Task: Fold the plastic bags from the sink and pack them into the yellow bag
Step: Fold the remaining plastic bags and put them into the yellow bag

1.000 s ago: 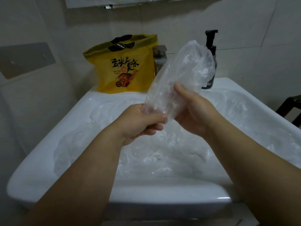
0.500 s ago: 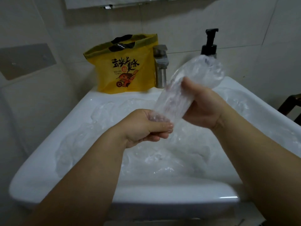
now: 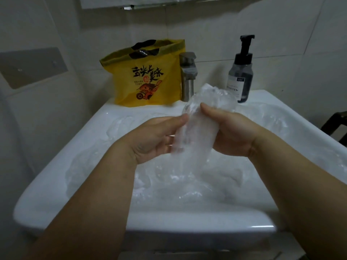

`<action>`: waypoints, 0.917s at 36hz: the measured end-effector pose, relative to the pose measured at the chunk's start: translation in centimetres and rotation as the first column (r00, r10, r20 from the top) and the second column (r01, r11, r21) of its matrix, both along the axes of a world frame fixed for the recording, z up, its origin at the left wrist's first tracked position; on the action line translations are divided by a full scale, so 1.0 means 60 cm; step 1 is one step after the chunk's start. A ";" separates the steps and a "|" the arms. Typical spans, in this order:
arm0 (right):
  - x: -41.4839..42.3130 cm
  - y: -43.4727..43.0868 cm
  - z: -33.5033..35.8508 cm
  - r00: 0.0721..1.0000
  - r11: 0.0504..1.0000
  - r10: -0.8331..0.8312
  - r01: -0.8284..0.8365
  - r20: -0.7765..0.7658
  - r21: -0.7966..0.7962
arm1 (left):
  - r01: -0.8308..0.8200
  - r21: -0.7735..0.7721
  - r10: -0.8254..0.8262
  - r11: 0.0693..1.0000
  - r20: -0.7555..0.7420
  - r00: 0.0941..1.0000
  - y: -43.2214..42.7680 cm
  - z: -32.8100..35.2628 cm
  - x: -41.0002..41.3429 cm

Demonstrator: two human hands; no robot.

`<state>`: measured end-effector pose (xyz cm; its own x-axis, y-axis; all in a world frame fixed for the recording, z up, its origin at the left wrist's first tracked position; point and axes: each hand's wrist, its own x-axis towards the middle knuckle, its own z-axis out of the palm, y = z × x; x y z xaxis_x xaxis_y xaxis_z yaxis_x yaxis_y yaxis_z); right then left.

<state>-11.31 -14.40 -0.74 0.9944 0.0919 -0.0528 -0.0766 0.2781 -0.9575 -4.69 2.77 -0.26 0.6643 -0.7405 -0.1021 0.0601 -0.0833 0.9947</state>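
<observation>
A clear plastic bag [image 3: 197, 128], folded into a long narrow strip, stands nearly upright above the white sink [image 3: 131, 222]. My left hand [image 3: 155, 139] holds its left side with thumb on top and fingers behind. My right hand [image 3: 231, 132] grips its right side, thumb across the front. More clear plastic bags [image 3: 178, 184] lie crumpled in the basin. The yellow bag [image 3: 146, 76] with black lettering stands open-topped on the sink's back ledge, at the left.
A steel faucet [image 3: 187, 76] stands right of the yellow bag. A dark pump soap bottle [image 3: 241, 72] sits at the back right. Tiled walls close in behind and to the left. A dark chair edge [image 3: 336, 126] shows far right.
The bag strip has come down and turned more upright. My left hand moved from pinching its lower end to holding its side; my right hand slid lower and closer.
</observation>
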 end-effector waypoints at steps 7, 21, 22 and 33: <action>0.007 0.007 -0.007 1.000 0.980 0.025 -0.027 -0.013 -0.197 | -0.179 -0.040 0.177 0.983 -0.041 0.983 -0.023 -0.010 0.001; -0.001 0.047 -0.025 0.807 0.363 0.072 0.527 0.587 -0.769 | -0.400 0.001 0.368 0.917 -0.395 0.842 -0.010 -0.014 0.031; -0.002 0.049 -0.024 0.800 0.379 0.070 0.531 0.596 -0.758 | -0.397 -0.009 0.365 0.918 -0.375 0.852 -0.011 -0.014 0.031; 0.008 0.043 -0.013 0.866 0.765 -0.430 0.499 0.254 -0.407 | -0.275 -0.192 0.261 0.942 -0.099 0.960 -0.031 -0.020 0.022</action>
<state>-10.84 -11.83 -1.50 0.9084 -0.3825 0.1689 0.0913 -0.2129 -0.9728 -3.35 0.92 -1.45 0.8374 -0.5460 -0.0233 0.1239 0.1482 0.9812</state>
